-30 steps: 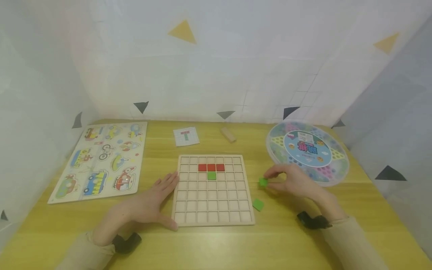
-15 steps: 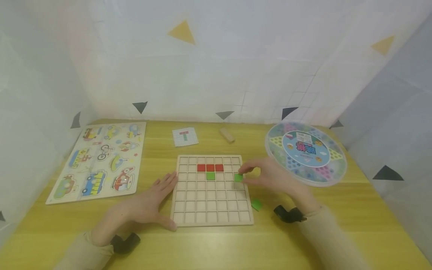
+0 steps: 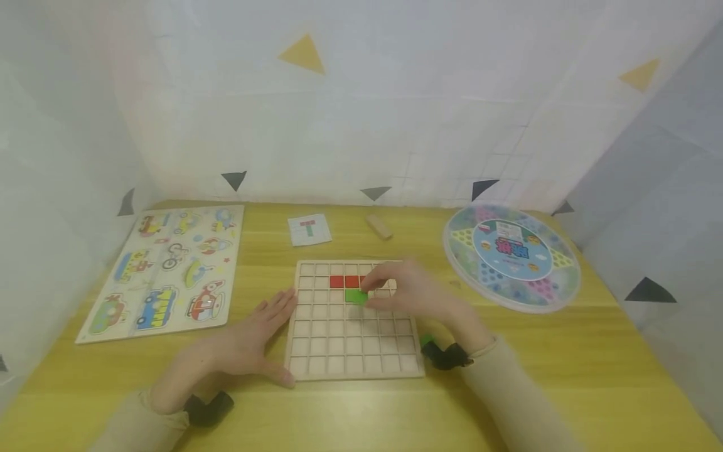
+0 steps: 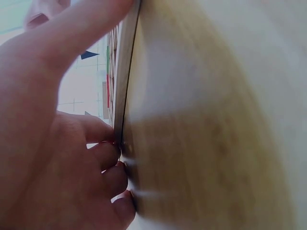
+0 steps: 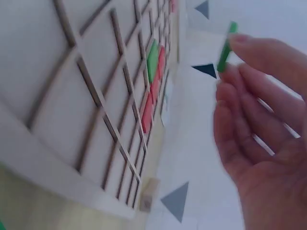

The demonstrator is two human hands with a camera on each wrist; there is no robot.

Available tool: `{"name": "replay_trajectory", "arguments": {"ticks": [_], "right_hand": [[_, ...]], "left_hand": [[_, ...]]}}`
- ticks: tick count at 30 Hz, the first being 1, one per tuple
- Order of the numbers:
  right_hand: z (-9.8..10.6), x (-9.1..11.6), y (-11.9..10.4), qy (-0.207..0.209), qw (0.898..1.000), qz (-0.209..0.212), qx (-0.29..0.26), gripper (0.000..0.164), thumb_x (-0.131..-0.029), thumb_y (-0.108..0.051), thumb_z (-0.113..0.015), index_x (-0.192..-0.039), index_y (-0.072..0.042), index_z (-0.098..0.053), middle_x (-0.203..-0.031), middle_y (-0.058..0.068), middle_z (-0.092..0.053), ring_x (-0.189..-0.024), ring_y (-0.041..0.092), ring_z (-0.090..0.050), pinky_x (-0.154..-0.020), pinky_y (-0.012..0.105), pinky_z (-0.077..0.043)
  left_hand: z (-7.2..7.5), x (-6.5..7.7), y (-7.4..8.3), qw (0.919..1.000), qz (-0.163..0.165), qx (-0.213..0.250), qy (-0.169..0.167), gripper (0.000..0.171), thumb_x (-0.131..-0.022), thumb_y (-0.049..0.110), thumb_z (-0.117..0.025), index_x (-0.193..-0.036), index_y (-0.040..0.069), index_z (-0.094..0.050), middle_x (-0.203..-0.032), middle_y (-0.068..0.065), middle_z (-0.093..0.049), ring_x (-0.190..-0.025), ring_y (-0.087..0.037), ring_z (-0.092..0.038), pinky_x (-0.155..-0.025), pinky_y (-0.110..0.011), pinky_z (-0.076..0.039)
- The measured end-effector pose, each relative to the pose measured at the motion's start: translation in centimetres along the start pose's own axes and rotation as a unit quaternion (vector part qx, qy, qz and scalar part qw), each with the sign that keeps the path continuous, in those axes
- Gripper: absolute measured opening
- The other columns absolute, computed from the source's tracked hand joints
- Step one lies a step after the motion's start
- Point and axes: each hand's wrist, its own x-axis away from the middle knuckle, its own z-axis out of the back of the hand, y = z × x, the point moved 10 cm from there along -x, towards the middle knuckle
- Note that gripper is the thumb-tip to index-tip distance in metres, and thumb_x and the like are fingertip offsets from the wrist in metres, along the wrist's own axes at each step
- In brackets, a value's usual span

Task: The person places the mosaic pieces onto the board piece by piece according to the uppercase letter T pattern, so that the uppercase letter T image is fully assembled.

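A wooden grid board (image 3: 354, 363) lies mid-table in the head view. Red square tiles (image 3: 336, 282) sit in a row in its cells, the rightmost partly behind my right hand. One green tile (image 5: 152, 62) sits in a cell just below the middle red one. My right hand (image 3: 415, 296) pinches another green tile (image 5: 227, 46) between thumb and fingers, above the board near the placed green one. My left hand (image 3: 248, 344) rests along the board's left edge, fingers extended and thumb at the lower left corner.
One more green tile (image 3: 427, 339) lies right of the board, partly behind the right wristband. Behind the board are a card (image 3: 309, 230) with a red and green T and a small wooden block (image 3: 379, 226). A vehicle puzzle (image 3: 192, 251) lies left, a round game box (image 3: 512, 251) right.
My right hand has carried the pinched green tile leftward from the table on the right to over the board's middle. My left hand has stayed at the board's edge.
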Motion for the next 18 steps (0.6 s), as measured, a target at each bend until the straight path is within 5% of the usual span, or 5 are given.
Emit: {"name": "replay_trajectory", "arguments": {"ticks": [18], "right_hand": [[-2.4,-0.6,-0.1,0.001,1.0,0.01,-0.025,0.022,-0.083,-0.012,-0.081,-0.104,-0.01,-0.074,-0.103,-0.001,-0.075,-0.099,0.02,-0.071,-0.09,0.036,-0.059]], "left_hand": [[-0.2,-0.2,0.1,1.0,-0.007,0.003,0.003,0.138,-0.066,0.073,-0.076,-0.161,0.006,-0.001,-0.168,-0.011,0.009,-0.154,-0.037,0.005,-0.124,-0.058,-0.006]]}}
